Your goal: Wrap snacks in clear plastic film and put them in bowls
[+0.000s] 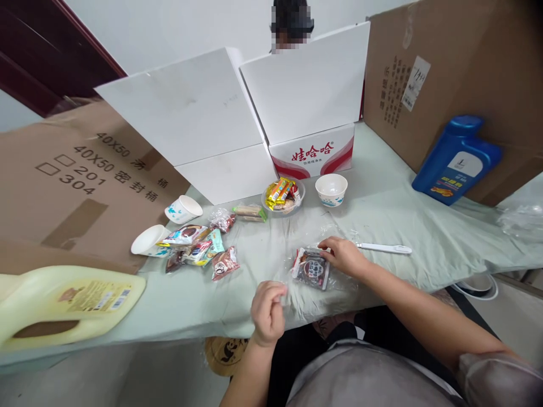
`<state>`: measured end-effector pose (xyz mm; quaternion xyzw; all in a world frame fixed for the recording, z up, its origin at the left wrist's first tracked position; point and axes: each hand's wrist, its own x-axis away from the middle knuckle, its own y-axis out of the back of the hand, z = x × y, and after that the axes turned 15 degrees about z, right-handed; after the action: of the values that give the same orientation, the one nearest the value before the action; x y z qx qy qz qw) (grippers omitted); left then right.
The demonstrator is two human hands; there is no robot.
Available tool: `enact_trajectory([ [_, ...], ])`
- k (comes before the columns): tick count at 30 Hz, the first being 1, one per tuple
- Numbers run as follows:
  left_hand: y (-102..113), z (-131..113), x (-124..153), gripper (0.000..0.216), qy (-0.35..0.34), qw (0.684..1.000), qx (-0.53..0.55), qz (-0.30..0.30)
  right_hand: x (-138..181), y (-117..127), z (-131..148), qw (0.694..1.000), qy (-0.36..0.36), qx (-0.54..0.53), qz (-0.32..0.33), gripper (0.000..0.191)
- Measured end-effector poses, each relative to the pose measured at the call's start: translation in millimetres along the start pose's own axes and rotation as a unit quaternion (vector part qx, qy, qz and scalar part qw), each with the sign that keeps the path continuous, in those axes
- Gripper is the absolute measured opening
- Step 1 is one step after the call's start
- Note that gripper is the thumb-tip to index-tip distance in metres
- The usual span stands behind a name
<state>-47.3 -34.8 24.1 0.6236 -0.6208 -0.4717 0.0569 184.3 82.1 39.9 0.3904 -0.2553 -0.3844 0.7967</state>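
A small dark snack packet (311, 269) with white lettering lies on the green cloth in front of me, on a sheet of clear plastic wrap (347, 278). My right hand (345, 257) reaches in from the right, its fingers and thumb pinched at the packet's upper right corner. Just left of and nearer than the packet, my left hand (268, 314) hovers with its fingers curled in; nothing shows in it. A white-handled utensil (386, 248) lies to the right of my right hand, its other end running toward the plastic.
Several snack packets (197, 249) and two paper bowls (183, 209) lie at left. A clear bowl of snacks (283, 196) and an upright paper bowl (331, 190) stand before white boxes (314, 85). A yellow jug (97, 299) and blue bottle (458, 161) flank them. A person sits behind.
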Motion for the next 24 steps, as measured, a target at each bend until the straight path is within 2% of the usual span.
enact_trajectory([
  [2, 6.3, -4.1, -9.9, 0.022, 0.081, 0.987, -0.071, 0.120, -2.3, 0.7, 5.4, 1.000, -0.006, -0.001, 0.024, 0.023],
  [3, 10.3, -5.0, -15.1, 0.023, 0.139, 0.966, -0.120, 0.182, -2.6, 1.4, 6.6, 0.999, -0.009, -0.001, 0.036, 0.029],
  [5, 19.1, -6.3, -24.5, 0.022, 0.248, 0.899, -0.211, 0.292, -1.0, 3.3, 6.1, 0.998, -0.006, 0.004, 0.055, 0.045],
  [6, 23.0, -7.6, -28.6, 0.022, 0.284, 0.866, -0.243, 0.332, 0.5, 4.0, 4.9, 0.998, 0.000, 0.011, 0.064, 0.055],
  [7, 25.8, -9.7, -32.7, 0.024, 0.299, 0.846, -0.262, 0.355, 2.2, 3.9, 3.3, 0.997, 0.010, 0.022, 0.070, 0.065],
  [8, 26.7, -12.3, -37.0, 0.025, 0.292, 0.845, -0.267, 0.360, 3.6, 2.9, 1.6, 0.996, 0.022, 0.036, 0.075, 0.075],
  [9, 25.4, -15.3, -41.7, 0.025, 0.260, 0.861, -0.256, 0.355, 4.6, 0.8, 0.0, 0.995, 0.040, 0.051, 0.077, 0.083],
  [11, 16.0, -20.0, -52.8, 0.023, 0.151, 0.905, -0.205, 0.341, 5.0, -6.9, -3.4, 0.991, 0.087, 0.072, 0.078, 0.094],
  [12, 8.8, -20.8, -58.9, 0.024, 0.098, 0.917, -0.181, 0.343, 4.7, -12.0, -5.3, 0.988, 0.110, 0.077, 0.074, 0.098],
  [14, -6.1, -18.6, -71.1, 0.038, 0.045, 0.913, -0.160, 0.371, 4.3, -22.6, -9.7, 0.985, 0.139, 0.074, 0.064, 0.104],
  [16, -16.4, -13.3, -81.4, 0.058, 0.051, 0.896, -0.166, 0.409, 5.2, -31.1, -14.8, 0.986, 0.143, 0.067, 0.047, 0.109],
  [18, -18.8, -8.4, -88.9, 0.067, 0.079, 0.883, -0.179, 0.427, 7.3, -36.0, -19.5, 0.987, 0.144, 0.062, 0.035, 0.111],
  [20, -15.1, -5.8, -93.6, 0.066, 0.106, 0.874, -0.191, 0.434, 9.2, -37.8, -22.5, 0.987, 0.146, 0.059, 0.033, 0.113],
  [24, -5.0, -2.8, -97.8, 0.045, 0.146, 0.854, -0.163, 0.472, 10.4, -37.6, -23.4, 0.988, 0.139, 0.059, 0.041, 0.115],
])
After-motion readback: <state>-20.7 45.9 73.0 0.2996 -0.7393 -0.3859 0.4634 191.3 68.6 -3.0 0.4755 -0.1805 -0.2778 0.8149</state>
